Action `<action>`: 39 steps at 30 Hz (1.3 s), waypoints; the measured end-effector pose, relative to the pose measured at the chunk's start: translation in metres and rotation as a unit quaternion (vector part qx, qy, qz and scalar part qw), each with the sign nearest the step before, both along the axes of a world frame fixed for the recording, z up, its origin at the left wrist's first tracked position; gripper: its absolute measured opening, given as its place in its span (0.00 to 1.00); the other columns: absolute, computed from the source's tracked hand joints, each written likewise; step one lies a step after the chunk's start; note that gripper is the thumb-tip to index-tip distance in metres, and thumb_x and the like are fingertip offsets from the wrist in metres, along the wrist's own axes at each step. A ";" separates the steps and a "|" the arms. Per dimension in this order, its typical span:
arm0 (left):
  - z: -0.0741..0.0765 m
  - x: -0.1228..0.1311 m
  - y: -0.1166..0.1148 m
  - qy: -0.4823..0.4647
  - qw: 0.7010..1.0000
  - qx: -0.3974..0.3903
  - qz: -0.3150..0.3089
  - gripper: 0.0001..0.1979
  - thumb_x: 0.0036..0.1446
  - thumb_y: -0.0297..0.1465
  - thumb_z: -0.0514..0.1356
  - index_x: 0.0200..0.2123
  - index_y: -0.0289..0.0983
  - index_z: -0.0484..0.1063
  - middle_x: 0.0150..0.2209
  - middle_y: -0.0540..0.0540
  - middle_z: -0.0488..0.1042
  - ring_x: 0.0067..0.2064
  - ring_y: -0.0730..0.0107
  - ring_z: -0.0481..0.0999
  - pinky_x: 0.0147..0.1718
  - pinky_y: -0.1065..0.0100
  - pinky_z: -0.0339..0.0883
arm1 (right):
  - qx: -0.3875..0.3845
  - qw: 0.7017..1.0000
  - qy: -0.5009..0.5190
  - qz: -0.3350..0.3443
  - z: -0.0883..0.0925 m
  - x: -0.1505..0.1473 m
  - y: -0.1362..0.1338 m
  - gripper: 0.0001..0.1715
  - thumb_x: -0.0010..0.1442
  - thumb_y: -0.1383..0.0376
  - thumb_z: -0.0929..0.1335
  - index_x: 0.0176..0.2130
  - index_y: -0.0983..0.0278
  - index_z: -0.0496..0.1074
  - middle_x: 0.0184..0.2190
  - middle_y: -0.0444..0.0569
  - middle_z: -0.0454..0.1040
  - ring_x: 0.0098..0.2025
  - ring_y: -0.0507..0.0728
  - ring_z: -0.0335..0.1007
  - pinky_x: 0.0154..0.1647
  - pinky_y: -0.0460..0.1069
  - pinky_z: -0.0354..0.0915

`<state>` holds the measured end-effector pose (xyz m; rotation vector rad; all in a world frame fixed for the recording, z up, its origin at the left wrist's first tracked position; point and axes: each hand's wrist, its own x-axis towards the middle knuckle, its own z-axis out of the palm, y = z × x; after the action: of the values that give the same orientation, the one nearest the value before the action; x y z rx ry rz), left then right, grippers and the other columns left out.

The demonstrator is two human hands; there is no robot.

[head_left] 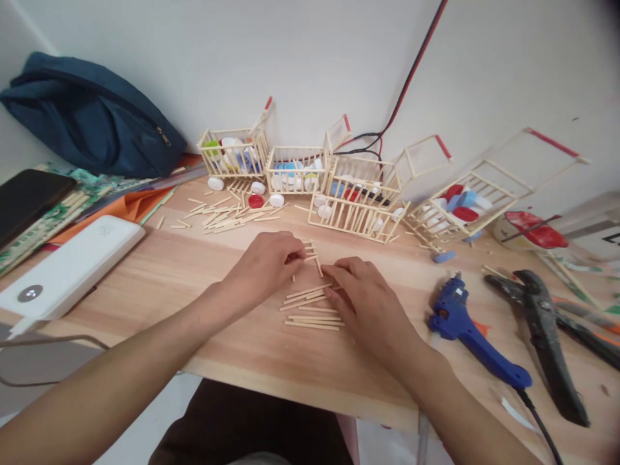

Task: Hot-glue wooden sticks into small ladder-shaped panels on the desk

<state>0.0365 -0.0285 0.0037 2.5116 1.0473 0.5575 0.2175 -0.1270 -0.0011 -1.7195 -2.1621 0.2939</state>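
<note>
Near the middle of the wooden table, my left hand (271,259) is curled with its fingertips at a small group of short wooden sticks (311,248). Its fingers partly cover them. To the right, my right hand (365,298) reaches in with index finger and thumb apart. The index fingertip is close to the end of a slanting stick (318,266), and the thumb is beside a loose row of longer sticks (310,321) lying flat on the tabletop. Whether the right fingertips touch a stick cannot be made out.
Small stick-built carts (298,171) filled with bottle caps stand along the wall, behind a heap of loose sticks (227,216). At right lie a blue glue gun (469,329) and a black-handled cutter (542,336). A white power bank (72,265) and blue bag (92,119) occupy the left.
</note>
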 end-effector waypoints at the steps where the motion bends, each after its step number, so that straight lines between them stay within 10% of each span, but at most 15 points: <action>1: -0.001 0.000 -0.001 0.009 1.000 0.010 -0.001 0.06 0.52 0.23 0.59 0.27 0.36 0.76 0.27 0.50 0.74 0.30 0.73 0.70 0.31 0.71 0.58 | 0.001 1.000 0.000 0.000 0.000 0.000 0.000 0.16 0.63 0.69 0.61 0.49 0.65 0.70 0.46 0.57 0.70 0.47 0.62 0.64 0.49 0.60 0.64; 39: -0.002 0.004 -0.009 0.092 0.994 0.060 -0.026 0.09 0.59 0.25 0.55 0.28 0.35 0.72 0.30 0.48 0.70 0.34 0.68 0.70 0.33 0.67 0.59 | -0.010 1.000 -0.015 0.003 0.002 0.000 0.001 0.18 0.60 0.70 0.63 0.50 0.65 0.71 0.46 0.57 0.69 0.47 0.63 0.64 0.48 0.60 0.65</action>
<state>0.0410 -0.0377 0.0015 2.7307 1.0364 0.3921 0.2171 -0.1261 0.0009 -1.7401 -2.1922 0.2946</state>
